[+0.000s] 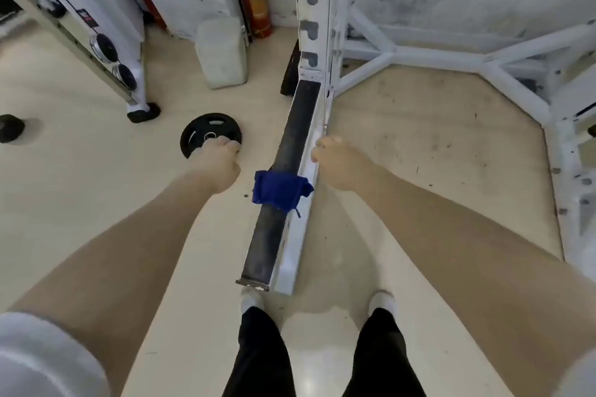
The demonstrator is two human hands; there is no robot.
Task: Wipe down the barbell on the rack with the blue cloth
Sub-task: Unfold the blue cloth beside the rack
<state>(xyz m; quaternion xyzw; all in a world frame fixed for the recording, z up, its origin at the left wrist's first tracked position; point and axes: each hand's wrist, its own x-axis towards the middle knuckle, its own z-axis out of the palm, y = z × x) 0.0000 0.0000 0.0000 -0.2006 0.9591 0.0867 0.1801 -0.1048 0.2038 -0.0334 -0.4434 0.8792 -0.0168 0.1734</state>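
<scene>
A crumpled blue cloth (280, 191) lies draped across a long dark metal bar (283, 177), roughly at the middle of the length that shows, and neither hand touches it. The dark bar runs from the person's feet away toward a white steel rack upright with notched slots (314, 19), and a white base rail (301, 200) lies along the bar's right side, touching it.

The left hand (216, 167) hovers just left of the cloth, its fingers curled into a loose fist; its grip holds nothing. The right hand (337, 162) hovers just right of the cloth, above the white rail, fingers bent downward and also holding nothing.

Beyond the left hand, left of the bar, a black round weight plate (201, 132) lies flat on the pale floor (80, 164). Farther off on that side, a white plastic jerrycan (222, 53) stands beside a red fire extinguisher (254, 0) against the wall. Right of the bar, white frame tubes (451, 56) spread across a scuffed beige mat. Two white shoes (251, 298) and black trouser legs stand at the bar's near end.
</scene>
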